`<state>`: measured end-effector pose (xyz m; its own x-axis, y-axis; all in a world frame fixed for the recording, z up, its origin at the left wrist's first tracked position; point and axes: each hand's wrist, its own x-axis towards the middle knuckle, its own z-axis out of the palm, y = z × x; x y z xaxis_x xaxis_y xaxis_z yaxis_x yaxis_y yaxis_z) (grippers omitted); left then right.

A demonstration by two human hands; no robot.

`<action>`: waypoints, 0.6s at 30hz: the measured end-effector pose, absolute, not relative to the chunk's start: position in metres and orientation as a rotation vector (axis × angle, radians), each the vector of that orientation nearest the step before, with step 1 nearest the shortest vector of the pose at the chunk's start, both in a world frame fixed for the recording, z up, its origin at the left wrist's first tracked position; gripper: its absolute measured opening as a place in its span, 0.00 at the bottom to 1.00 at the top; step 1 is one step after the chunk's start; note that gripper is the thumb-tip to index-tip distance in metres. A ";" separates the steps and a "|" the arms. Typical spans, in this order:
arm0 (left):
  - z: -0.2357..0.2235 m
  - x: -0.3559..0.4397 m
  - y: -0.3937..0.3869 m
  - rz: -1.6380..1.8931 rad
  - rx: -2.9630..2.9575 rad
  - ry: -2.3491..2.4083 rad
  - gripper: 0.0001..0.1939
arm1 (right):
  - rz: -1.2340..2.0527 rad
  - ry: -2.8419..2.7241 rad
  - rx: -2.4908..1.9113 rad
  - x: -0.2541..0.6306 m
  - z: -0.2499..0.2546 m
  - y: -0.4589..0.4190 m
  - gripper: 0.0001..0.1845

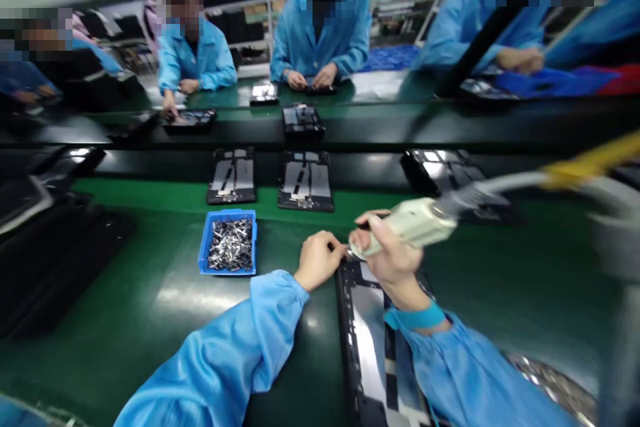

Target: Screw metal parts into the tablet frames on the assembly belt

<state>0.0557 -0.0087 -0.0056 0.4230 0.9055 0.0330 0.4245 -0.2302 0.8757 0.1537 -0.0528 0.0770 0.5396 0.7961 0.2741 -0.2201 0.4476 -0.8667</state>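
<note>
My right hand (pixel 387 253) is wrapped round a pale electric screwdriver (pixel 417 223), its tip pointing down-left at the top edge of a black device panel (pixel 370 340) lying in front of me. My left hand (pixel 320 257) is pinched closed at the panel's upper left corner, right beside the driver tip; what it holds is too small to make out. A blue bin (pixel 205 260) full of small metal parts sits just left of my left hand.
Two open device panels (pixel 231 177) (pixel 306 180) lie on the green belt beyond my hands, another panel (pixel 450 177) at right. The driver's grey cable (pixel 515 183) runs off right. Dark trays (pixel 45 240) stack at left. Several people in blue coats work across the line.
</note>
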 end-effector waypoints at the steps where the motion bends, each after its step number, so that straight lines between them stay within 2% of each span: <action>1: -0.005 0.056 -0.008 0.725 1.822 1.163 0.10 | 0.692 -0.759 -0.829 0.156 0.085 -0.057 0.17; 6: 0.008 0.038 -0.032 0.805 1.771 1.282 0.04 | 0.608 -0.802 -0.601 0.161 0.126 -0.080 0.13; 9: 0.007 0.008 -0.087 0.779 1.845 1.328 0.10 | 0.596 -0.780 -0.554 0.161 0.139 -0.088 0.13; 12: -0.004 -0.018 -0.146 0.378 2.055 1.457 0.21 | 0.597 -0.740 -0.507 0.166 0.149 -0.093 0.14; 15: -0.008 -0.024 -0.175 0.238 2.076 1.531 0.18 | 0.596 -0.683 -0.471 0.177 0.162 -0.102 0.15; 18: 0.004 -0.014 -0.170 0.299 1.966 1.508 0.12 | 0.587 -0.604 -0.464 0.190 0.177 -0.114 0.17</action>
<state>-0.0136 -0.1701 0.0042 0.3173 0.9282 -0.1943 0.7842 -0.1416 0.6041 0.1902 -0.1140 0.1766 0.6720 0.6302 0.3889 -0.3711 0.7410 -0.5596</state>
